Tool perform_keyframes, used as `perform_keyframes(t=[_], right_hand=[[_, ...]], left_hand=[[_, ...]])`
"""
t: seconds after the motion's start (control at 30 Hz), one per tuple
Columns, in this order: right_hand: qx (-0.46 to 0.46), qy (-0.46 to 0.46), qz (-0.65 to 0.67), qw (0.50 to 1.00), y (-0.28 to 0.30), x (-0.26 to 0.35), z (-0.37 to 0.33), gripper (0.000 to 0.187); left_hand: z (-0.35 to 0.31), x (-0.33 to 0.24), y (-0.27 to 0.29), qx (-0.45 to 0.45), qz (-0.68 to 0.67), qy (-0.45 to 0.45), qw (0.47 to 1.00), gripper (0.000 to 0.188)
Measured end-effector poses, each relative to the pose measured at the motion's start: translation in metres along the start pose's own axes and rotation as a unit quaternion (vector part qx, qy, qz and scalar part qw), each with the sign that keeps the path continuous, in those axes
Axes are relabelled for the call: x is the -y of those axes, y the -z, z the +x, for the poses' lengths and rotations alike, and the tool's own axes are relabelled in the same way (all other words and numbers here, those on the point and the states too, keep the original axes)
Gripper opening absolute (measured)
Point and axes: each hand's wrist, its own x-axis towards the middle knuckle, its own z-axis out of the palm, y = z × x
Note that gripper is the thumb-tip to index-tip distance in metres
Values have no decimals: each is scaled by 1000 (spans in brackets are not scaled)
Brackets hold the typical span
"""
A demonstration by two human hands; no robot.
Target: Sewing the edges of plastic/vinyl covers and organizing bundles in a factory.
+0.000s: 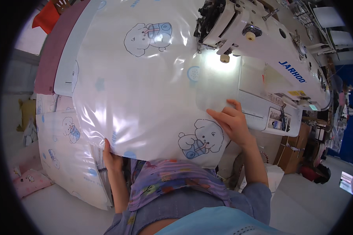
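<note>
The printed sheet (145, 86), mid-view, is apparently at the aligning step: the left hand (113, 159) pinches its seven-o'clock edge, the right hand (235, 123) lies loosely spread at four, and flat guidance toward the two-o'clock sewing machine (268, 47) seems called for.

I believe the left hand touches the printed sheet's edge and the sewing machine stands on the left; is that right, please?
No: the head view shows the sewing machine on the right; the left hand touches the edge of the printed sheet.
</note>
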Motion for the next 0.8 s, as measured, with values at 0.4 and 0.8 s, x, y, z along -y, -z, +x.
perform_keyframes(t=[0.4,0.8], right_hand=[[-37,-13,-11,999,16,-39,54,25],[-90,-3,-43,995,15,-77,93,24]], left_hand=[[34,-40,-26,-57,165,-141,974,33],[104,-112,-115,-33,524,-316,791,45]])
